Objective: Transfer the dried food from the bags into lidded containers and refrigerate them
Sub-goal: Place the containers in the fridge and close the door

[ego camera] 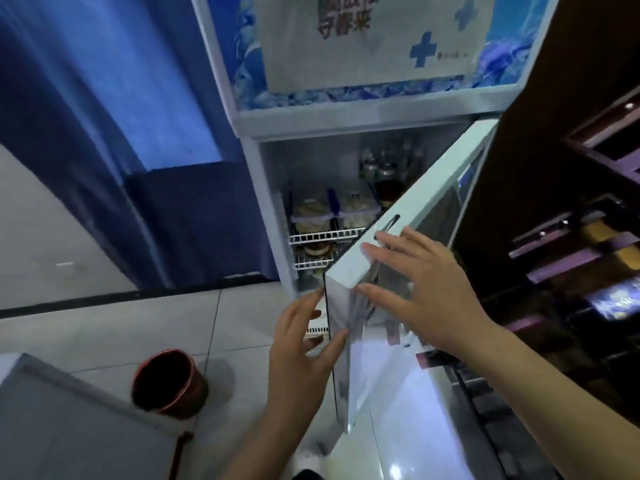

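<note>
A white display fridge (353,124) stands ahead with its glass door (398,341) swung partly open toward me. Two clear lidded containers (332,206) of dried food sit side by side on an upper wire shelf (322,237). Another container shows dimly on the shelf below. My right hand (422,289) lies flat with straight fingers on the door's outer face near its top corner. My left hand (301,351) is at the door's free edge, fingers spread and touching it, holding nothing.
A dark red bucket (169,382) stands on the tiled floor at the lower left. A grey box corner (69,427) fills the bottom left. Blue curtains (104,116) hang on the left. Dark shelving (571,254) with goods runs along the right.
</note>
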A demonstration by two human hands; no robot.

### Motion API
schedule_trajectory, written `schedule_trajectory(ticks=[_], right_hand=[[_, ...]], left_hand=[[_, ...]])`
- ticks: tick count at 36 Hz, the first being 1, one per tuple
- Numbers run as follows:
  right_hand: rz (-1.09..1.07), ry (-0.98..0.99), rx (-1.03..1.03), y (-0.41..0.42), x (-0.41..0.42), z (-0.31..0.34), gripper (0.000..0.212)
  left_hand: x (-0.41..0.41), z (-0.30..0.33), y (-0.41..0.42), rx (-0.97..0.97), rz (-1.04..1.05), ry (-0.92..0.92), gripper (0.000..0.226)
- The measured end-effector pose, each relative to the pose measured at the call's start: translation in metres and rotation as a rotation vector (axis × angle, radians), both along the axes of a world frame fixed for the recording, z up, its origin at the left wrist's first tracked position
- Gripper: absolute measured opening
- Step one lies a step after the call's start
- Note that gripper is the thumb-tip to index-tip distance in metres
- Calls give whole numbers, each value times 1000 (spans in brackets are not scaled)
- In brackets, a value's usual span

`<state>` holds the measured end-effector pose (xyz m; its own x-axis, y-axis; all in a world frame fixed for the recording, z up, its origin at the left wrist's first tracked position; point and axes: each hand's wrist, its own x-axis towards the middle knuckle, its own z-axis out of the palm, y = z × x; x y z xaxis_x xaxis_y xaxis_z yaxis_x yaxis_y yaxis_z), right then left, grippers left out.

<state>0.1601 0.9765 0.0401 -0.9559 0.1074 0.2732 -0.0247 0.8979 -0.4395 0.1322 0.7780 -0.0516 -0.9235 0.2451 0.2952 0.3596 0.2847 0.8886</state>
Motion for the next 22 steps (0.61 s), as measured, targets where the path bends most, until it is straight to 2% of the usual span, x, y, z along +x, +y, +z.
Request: schedule_trajectory(ticks=[7, 16, 22], right_hand=[[52, -39, 31, -41, -84, -23, 77], [-12, -29, 177, -67, -193, -42, 83], [-52, -24, 177, -65, -239, -59, 83]], left_hand=[[-64, -7, -11, 109, 105, -130, 61], [-184, -11, -20, 61, 53, -209, 80], [-249, -9, -22, 45, 48, -190, 77]])
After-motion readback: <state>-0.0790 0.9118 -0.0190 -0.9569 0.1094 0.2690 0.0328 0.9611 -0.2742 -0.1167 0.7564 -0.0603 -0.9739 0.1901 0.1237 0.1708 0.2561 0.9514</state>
